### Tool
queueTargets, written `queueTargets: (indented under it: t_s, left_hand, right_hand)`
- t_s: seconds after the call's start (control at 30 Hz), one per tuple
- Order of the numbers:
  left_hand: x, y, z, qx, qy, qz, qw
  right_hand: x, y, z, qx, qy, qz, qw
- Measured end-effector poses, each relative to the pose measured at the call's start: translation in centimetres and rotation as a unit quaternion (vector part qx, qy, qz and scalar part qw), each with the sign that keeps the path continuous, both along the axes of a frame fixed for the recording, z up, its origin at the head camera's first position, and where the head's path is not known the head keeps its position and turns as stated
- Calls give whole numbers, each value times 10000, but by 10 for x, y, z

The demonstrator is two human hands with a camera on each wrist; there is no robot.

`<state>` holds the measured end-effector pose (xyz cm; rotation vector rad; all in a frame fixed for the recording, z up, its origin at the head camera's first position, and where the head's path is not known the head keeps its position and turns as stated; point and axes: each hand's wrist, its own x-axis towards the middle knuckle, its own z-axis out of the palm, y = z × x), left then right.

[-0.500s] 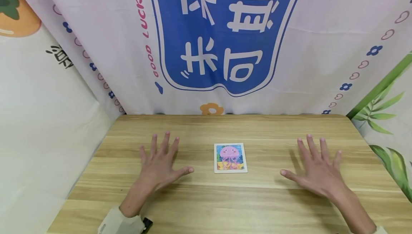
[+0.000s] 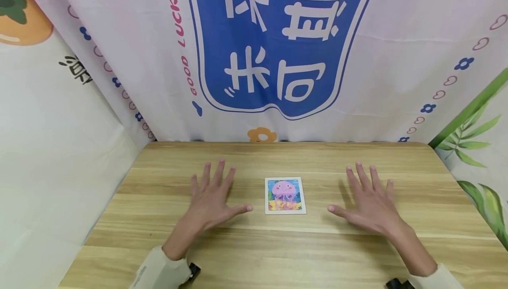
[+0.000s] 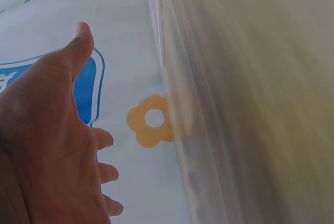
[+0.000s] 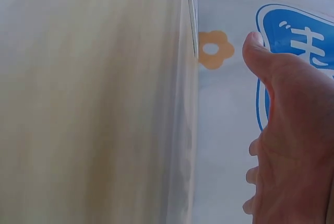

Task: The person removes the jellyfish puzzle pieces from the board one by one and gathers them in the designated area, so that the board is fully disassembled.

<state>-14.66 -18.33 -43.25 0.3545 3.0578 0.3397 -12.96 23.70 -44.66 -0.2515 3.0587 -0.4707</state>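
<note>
A flat, white-bordered picture puzzle or card [image 2: 285, 196] with a pink jellyfish on it lies on the wooden table [image 2: 278, 253]. To its left is my left hand [image 2: 211, 203], palm down with the fingers spread, apart from the picture. My right hand [image 2: 371, 205] is spread in the same way on its other side, also touching no object. Both hands appear held above the tabletop, with shadows beneath them. In the left wrist view my left hand [image 3: 57, 130] holds nothing; the right wrist view shows my right hand [image 4: 295, 130] bare too.
A white curtain [image 2: 158, 59] with a blue sign print hangs along the table's far edge. Printed cloth [image 2: 51, 125] covers the left side, and cloth with green leaves [image 2: 472, 143] hangs at the right. Black straps [image 2: 194, 271] sit at the wrists.
Both hands have moved inward, closer to the jellyfish picture: the left hand rightward, the right hand leftward. Their fingers stay spread. The picture lies in the same place.
</note>
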Motion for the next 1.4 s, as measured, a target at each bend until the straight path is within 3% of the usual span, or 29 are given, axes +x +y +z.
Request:
queueTargets:
  t_s: [0.2,0.33,0.57,0.8,0.97,1.2,1.4]
  left_hand:
    - [-10,13,-3,266,-129,-179,9994]
    - [-15,21,-3,695,-307,-316,9966]
    - [-20,35,-4,1656,-825,-406,9819]
    - [-23,51,-5,2324,-955,-550,9664]
    - [-26,62,-6,2492,-1040,-651,9607]
    - [-28,67,-10,2588,-1126,-483,9581]
    - [-29,69,-11,2629,-1273,-520,9550]
  right_hand:
    - [-7,-17,2,-400,-11,183,9990]
    - [-12,-26,2,-795,-29,375,9961]
    - [-17,-40,2,-1610,-230,561,9851]
    - [-23,-57,2,-1801,-222,631,9814]
    - [-28,-67,-1,-1965,-197,758,9774]
    - [-34,-77,-6,-2204,-529,750,9711]
    - [-34,-81,-8,-2167,-618,738,9715]
